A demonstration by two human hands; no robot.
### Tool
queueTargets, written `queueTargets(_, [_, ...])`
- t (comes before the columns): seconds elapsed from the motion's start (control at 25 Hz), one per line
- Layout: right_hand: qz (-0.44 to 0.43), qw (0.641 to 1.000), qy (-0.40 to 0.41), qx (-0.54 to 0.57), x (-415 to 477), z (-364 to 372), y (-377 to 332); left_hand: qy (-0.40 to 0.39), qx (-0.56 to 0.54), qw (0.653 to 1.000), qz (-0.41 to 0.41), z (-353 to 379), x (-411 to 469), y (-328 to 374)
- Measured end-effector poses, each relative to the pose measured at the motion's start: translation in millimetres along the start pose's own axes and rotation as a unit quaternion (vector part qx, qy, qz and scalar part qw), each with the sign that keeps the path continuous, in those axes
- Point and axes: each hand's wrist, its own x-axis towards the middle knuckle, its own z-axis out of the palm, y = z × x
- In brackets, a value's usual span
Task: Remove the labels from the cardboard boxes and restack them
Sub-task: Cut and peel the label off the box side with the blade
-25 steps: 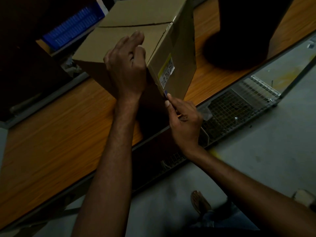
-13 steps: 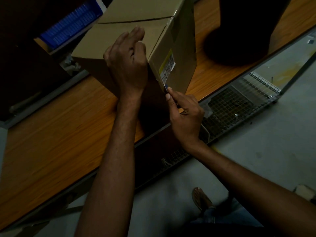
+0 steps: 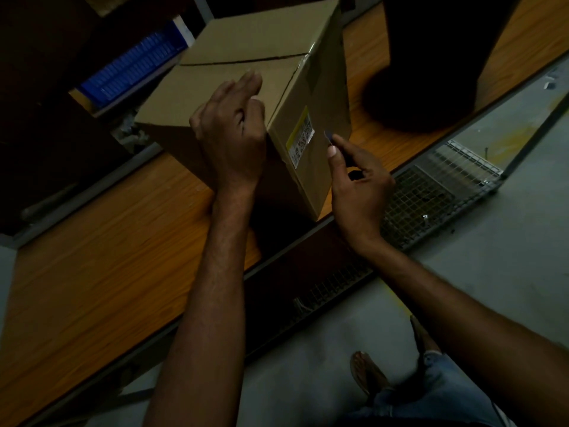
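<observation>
Standing on the wood-grain table [image 3: 92,241], the matte cardboard box [image 3: 246,41] carries its label [image 3: 301,137] on the side face, long axis upright. The right hand [image 3: 360,186] is nearer: a small blue tool [image 3: 328,136], possibly a blade, is pinched just beside the label. The top edge is braced by the left hand [image 3: 231,134]; grip cannot be told.

One cardboard box [image 3: 246,41] on one bench [image 3: 107,241]. One label [image 3: 301,137]. Two hands: left hand [image 3: 231,140], right hand [image 3: 360,186]. One small tool [image 3: 328,136]. One dark bulky object [image 3: 431,57] at bench far right corner. One wire grid [image 3: 431,195] past near edge. One blue ribbed item [image 3: 132,69] past far edge.
</observation>
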Motion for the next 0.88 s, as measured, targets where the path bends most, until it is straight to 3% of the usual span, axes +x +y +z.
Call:
queueTargets(0.24, [0.010,0.999,-0.041,-0.015,-20.4,-1.3,8.9,0.024,-0.014,1.000,0.008,4.0,0.4,-3.2])
queueTargets(0.44, [0.029,0.999,-0.019,0.041,-17.1,-0.8,-11.6,0.023,-0.002,1.000,0.000,4.4,-0.1,-1.7])
queueTargets(0.88, [-0.013,0.998,-0.037,0.045,-43.4,5.7,-49.5,0.030,0.011,0.999,-0.030,7.9,-5.2,11.9])
